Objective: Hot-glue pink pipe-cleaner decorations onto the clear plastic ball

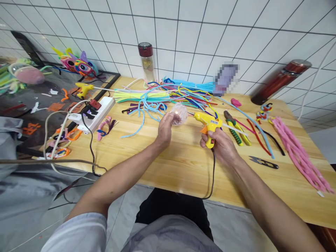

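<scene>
Clear ball [180, 113] is sitting pinched in the left hand [165, 129], right hand [223, 141] is clutching a yellow hot glue gun [208, 121] beside it.

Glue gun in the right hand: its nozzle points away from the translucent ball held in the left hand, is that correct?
No, the direction is wrong: the head view shows the nozzle pointing toward the translucent ball. The rest stands: the glue gun is in the right hand, and the left hand holds the ball.
</scene>
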`<state>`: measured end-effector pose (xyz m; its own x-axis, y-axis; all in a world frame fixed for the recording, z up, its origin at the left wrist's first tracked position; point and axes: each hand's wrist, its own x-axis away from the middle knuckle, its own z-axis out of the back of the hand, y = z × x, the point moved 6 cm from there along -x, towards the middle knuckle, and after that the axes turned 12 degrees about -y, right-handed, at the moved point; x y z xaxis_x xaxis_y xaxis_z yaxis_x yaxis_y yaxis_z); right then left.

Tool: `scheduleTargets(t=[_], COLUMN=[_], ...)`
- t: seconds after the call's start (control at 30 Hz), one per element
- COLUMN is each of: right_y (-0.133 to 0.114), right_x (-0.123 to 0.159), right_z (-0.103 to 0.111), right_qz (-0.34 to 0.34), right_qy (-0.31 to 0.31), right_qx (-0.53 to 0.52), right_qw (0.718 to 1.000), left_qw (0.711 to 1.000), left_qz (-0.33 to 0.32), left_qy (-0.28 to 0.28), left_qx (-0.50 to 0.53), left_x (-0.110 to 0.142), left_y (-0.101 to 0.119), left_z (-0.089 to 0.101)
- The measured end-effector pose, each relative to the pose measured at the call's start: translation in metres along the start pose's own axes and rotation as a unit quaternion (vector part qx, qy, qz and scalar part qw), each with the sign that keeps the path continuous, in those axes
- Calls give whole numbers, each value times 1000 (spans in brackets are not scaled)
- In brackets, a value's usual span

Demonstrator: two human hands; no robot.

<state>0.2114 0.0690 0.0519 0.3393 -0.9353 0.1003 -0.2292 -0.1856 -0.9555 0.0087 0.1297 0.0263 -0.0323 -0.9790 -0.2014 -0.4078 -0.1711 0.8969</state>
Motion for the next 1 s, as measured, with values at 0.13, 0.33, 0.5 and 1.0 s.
scheduleTargets(t=[0.13, 0.33, 0.5, 1.0], right_y=[11, 25, 27, 30], right_x=[-8, -4, -6, -6], right_z=[7, 5, 7, 9], right_qz=[16, 8, 8, 2], right_qy=[19, -4, 0, 4], right_qx=[7, 12, 4, 16], right_qw=[1000, 1000, 1000, 1000], left_qw=[1000, 998, 996, 996], left_qz=[3, 55, 82, 79], left_qy=[0, 16, 15, -24], left_qx=[6, 20, 24, 17], left_x=[1, 5, 7, 10], left_y=[-1, -7, -7, -5], left_z=[0, -4, -9, -13])
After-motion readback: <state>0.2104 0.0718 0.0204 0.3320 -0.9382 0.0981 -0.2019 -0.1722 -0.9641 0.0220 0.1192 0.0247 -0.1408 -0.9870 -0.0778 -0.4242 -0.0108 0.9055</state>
